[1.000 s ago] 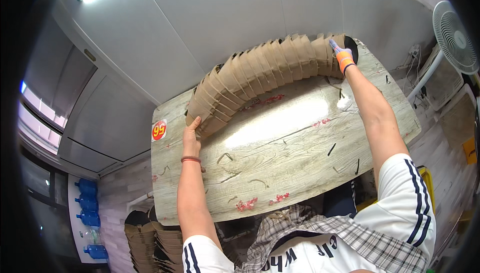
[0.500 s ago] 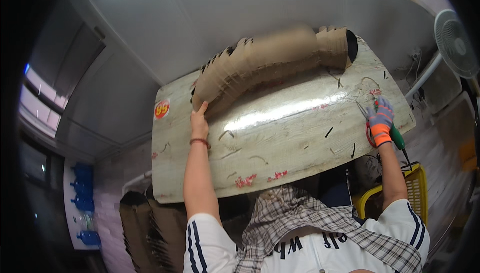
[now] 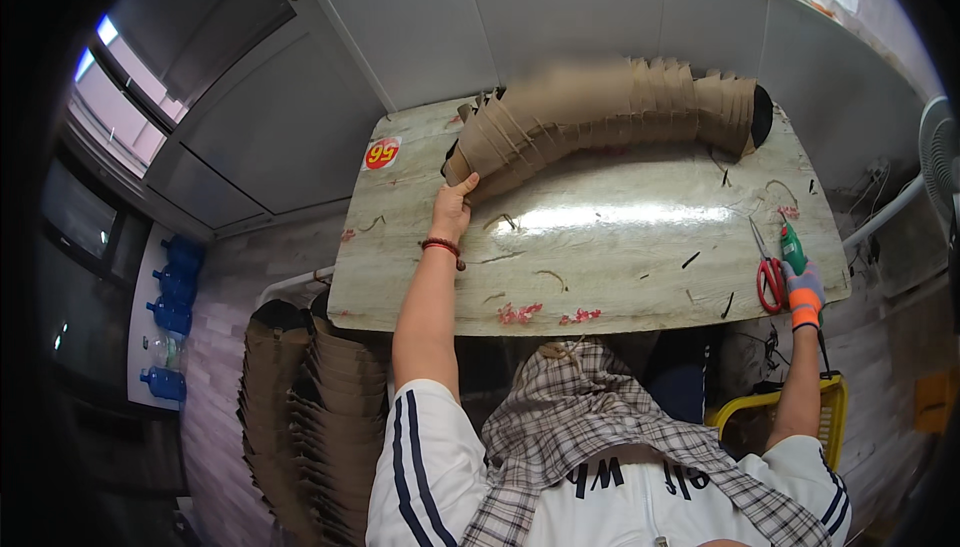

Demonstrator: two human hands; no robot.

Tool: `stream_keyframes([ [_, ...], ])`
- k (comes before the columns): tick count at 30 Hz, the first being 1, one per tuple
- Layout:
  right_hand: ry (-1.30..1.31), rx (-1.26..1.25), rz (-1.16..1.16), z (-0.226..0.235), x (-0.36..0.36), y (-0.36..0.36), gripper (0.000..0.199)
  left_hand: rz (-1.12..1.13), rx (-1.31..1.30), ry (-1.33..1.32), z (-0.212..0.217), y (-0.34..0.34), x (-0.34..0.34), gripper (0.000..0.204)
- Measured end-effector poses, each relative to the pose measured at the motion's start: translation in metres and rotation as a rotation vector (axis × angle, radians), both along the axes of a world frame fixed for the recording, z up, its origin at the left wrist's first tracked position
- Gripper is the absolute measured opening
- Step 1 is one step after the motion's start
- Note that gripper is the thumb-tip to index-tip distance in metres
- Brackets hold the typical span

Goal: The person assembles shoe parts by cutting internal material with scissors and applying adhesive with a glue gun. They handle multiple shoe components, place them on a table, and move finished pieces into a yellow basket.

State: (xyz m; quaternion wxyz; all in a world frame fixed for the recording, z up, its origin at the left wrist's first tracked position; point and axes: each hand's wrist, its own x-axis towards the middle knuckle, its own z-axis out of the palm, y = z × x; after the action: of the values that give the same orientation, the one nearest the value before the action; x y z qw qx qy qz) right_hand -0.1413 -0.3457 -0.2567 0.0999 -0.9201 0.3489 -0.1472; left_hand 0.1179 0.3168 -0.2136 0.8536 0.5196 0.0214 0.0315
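Observation:
A long curved stack of nested brown pieces (image 3: 610, 117) with black ends lies along the far side of the table (image 3: 620, 287). My bare left hand (image 3: 453, 209) grips its near left end, thumb on top. By the table's right edge, my right hand (image 3: 803, 294), in a grey and orange glove, is closed around a green-handled corded tool (image 3: 791, 245). The tool's front end points away from me, and its cord hangs past the table edge. Red-handled scissors (image 3: 769, 282) lie just left of the glove, their blades pointing away.
Dark thread-like scraps (image 3: 691, 260) are scattered over the table. More brown stacks (image 3: 335, 417) stand at lower left. A yellow basket (image 3: 835, 417) sits below the right edge, a white fan (image 3: 938, 152) beyond it. Blue water bottles (image 3: 172, 317) line the left side.
The view has shifted, with the table sitting further right. My right hand has drawn back toward the near edge, baring the scissors and the tool's front. My left hand stays at the stack's end.

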Motion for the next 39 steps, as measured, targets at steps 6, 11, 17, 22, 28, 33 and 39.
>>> stream_keyframes([
  [6,0.021,0.123,0.094,0.026,-0.011,0.015,0.056,0.073,0.322,-0.071,0.011,0.028,0.000,0.032],
  [11,-0.100,0.394,0.104,-0.008,-0.032,-0.065,0.060,0.287,0.970,-0.334,0.026,0.010,-0.031,0.029],
  [17,-0.032,0.756,0.208,-0.026,0.005,-0.114,0.052,0.486,0.731,-0.176,0.040,0.062,-0.074,0.022],
  [22,-0.243,0.809,0.043,-0.019,-0.025,-0.163,0.042,0.270,-0.324,-0.128,0.092,0.093,-0.130,0.036],
  [28,-0.402,0.924,0.144,0.006,-0.039,-0.051,0.036,-0.112,-0.676,-0.245,0.111,0.122,-0.232,0.035],
  [33,-0.384,0.446,0.571,0.108,-0.058,0.134,0.039,-0.150,-0.696,-0.132,0.100,0.085,-0.250,0.033],
  [39,-0.551,-0.097,0.908,0.171,-0.082,0.241,0.046,-0.320,-0.859,0.062,0.077,0.034,-0.246,0.033],
])
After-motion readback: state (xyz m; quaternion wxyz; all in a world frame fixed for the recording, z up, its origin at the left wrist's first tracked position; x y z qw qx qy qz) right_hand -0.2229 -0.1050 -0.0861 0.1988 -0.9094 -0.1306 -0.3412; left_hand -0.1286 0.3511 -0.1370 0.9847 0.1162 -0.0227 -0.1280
